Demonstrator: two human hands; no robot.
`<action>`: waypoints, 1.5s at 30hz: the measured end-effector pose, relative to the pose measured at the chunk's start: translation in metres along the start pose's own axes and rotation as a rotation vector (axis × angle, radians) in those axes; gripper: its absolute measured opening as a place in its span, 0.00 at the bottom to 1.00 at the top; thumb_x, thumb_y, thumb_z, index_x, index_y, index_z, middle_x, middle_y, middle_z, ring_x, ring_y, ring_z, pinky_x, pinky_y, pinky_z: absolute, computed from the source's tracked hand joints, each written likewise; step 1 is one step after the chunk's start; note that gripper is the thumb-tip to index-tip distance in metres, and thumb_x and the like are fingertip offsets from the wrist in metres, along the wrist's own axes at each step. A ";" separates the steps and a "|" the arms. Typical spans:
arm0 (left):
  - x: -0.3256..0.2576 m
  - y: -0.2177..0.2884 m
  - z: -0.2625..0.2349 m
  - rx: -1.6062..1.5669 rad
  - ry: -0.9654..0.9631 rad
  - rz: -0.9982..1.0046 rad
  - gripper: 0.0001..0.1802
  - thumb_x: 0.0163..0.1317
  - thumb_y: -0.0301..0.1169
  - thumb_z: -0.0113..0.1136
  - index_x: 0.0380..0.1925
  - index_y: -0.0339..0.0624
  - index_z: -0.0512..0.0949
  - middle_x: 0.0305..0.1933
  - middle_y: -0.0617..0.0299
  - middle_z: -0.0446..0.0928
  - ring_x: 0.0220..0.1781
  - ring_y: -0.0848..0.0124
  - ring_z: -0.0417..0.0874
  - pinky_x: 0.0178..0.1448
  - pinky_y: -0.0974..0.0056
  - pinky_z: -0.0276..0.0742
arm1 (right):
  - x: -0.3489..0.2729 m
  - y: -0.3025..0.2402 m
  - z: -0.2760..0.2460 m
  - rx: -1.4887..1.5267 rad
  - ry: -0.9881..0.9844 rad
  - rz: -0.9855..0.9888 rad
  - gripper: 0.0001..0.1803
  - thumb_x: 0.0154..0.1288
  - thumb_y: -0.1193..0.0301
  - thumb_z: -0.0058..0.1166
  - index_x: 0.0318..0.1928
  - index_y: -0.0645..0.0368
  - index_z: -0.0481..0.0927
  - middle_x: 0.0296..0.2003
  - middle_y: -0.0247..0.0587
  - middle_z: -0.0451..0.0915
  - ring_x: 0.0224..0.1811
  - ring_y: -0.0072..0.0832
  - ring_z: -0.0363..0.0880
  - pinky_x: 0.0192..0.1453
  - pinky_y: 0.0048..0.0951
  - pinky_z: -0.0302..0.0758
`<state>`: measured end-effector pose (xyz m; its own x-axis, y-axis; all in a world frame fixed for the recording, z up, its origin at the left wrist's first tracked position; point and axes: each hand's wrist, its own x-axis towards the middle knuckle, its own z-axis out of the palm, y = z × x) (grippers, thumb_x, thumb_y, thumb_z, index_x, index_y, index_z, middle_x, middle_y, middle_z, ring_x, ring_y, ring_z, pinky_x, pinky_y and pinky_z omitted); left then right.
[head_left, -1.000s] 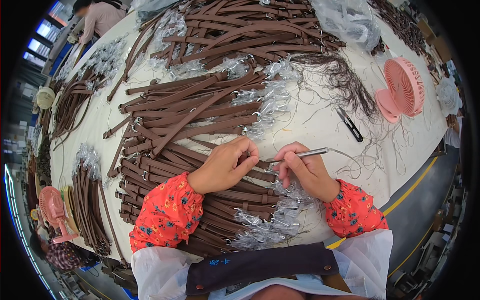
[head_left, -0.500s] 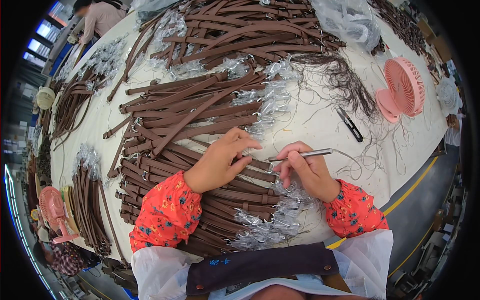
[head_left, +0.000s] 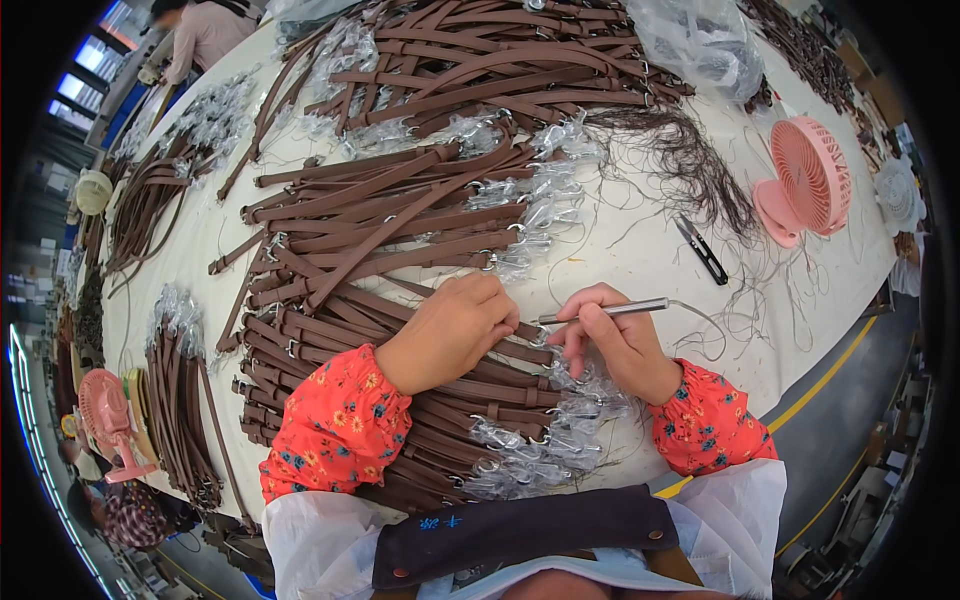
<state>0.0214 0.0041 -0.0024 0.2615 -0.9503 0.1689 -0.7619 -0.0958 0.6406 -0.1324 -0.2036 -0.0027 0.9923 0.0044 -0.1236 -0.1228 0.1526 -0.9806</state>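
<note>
Though it was spread half a second earlier, the left hand (head_left: 448, 328) had closed above straps (head_left: 370, 253) at nine o'clock, any hold hidden, while the right hand (head_left: 615, 345) gripped a tool (head_left: 640, 306) at three and wrappers (head_left: 572, 450) at five enclosed clasps (head_left: 482, 467).

You have a slim, silvery pen-shaped tool (head_left: 640, 306) in your right hand (head_left: 615, 345), slightly tilted, its narrow tip aimed left and a thin cord (head_left: 705, 314) curving away from its back end. Below your hands, flat brown straps (head_left: 460, 393) lie roughly crosswise in an overlapping heap, small metal fittings (head_left: 293, 348) at their left ends and clear plastic wrapping (head_left: 560, 440) around their right ends; whether your closed left hand (head_left: 450, 335) grips one is hidden.
</note>
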 end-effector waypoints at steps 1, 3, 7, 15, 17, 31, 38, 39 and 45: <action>0.000 0.001 0.002 0.072 0.005 0.033 0.07 0.60 0.25 0.65 0.36 0.42 0.77 0.37 0.56 0.74 0.42 0.53 0.77 0.47 0.52 0.72 | 0.000 0.001 0.000 0.004 -0.001 -0.007 0.16 0.85 0.62 0.37 0.51 0.62 0.72 0.26 0.36 0.79 0.26 0.22 0.81 0.52 0.33 0.82; 0.001 0.003 0.002 0.104 0.001 0.044 0.06 0.61 0.26 0.63 0.36 0.43 0.75 0.36 0.56 0.73 0.42 0.54 0.76 0.47 0.53 0.70 | 0.000 0.005 0.000 0.041 0.005 -0.025 0.16 0.84 0.62 0.39 0.51 0.62 0.73 0.27 0.36 0.78 0.25 0.20 0.79 0.41 0.25 0.79; 0.002 0.004 0.001 0.061 -0.025 -0.012 0.07 0.63 0.27 0.62 0.37 0.44 0.73 0.36 0.57 0.73 0.42 0.54 0.77 0.46 0.53 0.68 | 0.000 0.003 0.000 0.054 -0.021 -0.009 0.15 0.84 0.62 0.41 0.50 0.62 0.75 0.28 0.35 0.78 0.24 0.18 0.77 0.33 0.21 0.76; 0.002 0.003 0.000 0.037 -0.033 -0.031 0.07 0.64 0.26 0.62 0.37 0.44 0.72 0.37 0.57 0.74 0.42 0.54 0.76 0.47 0.54 0.68 | 0.000 -0.002 0.001 -0.003 -0.039 0.060 0.16 0.84 0.62 0.41 0.50 0.62 0.76 0.28 0.34 0.79 0.24 0.17 0.77 0.30 0.20 0.74; 0.002 0.003 0.000 0.035 -0.039 -0.037 0.08 0.63 0.25 0.62 0.38 0.44 0.72 0.37 0.57 0.74 0.42 0.54 0.76 0.48 0.54 0.69 | 0.001 -0.003 0.001 -0.015 -0.041 0.067 0.16 0.84 0.62 0.41 0.50 0.63 0.76 0.28 0.34 0.79 0.25 0.17 0.77 0.30 0.20 0.74; 0.001 0.001 0.001 0.026 -0.029 -0.031 0.06 0.65 0.28 0.60 0.37 0.45 0.73 0.37 0.57 0.75 0.43 0.54 0.77 0.47 0.53 0.67 | 0.001 -0.002 -0.003 -0.025 -0.091 0.111 0.16 0.84 0.62 0.41 0.52 0.64 0.73 0.37 0.43 0.80 0.31 0.20 0.79 0.35 0.23 0.79; 0.001 0.001 0.000 0.020 -0.037 -0.047 0.06 0.66 0.28 0.60 0.39 0.45 0.72 0.37 0.57 0.75 0.43 0.53 0.77 0.48 0.52 0.68 | 0.001 -0.001 -0.003 -0.017 -0.094 0.112 0.16 0.84 0.62 0.41 0.52 0.64 0.73 0.37 0.43 0.80 0.31 0.20 0.79 0.35 0.23 0.79; 0.000 0.001 -0.001 0.018 -0.029 -0.054 0.05 0.66 0.28 0.59 0.39 0.44 0.72 0.37 0.57 0.76 0.43 0.53 0.77 0.48 0.52 0.69 | 0.001 -0.002 -0.002 -0.018 -0.090 0.111 0.16 0.84 0.62 0.41 0.52 0.64 0.73 0.37 0.43 0.80 0.31 0.20 0.79 0.36 0.23 0.79; -0.001 -0.005 0.000 -0.286 0.394 -0.435 0.06 0.68 0.24 0.59 0.42 0.39 0.73 0.36 0.55 0.77 0.38 0.60 0.78 0.42 0.60 0.74 | -0.001 -0.001 0.002 -0.005 -0.011 -0.031 0.14 0.82 0.65 0.44 0.52 0.62 0.77 0.32 0.38 0.80 0.29 0.21 0.79 0.35 0.23 0.77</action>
<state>0.0245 0.0050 -0.0056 0.7497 -0.6573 0.0764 -0.3638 -0.3130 0.8773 -0.1330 -0.2017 -0.0010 0.9957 0.0106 -0.0916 -0.0922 0.1474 -0.9848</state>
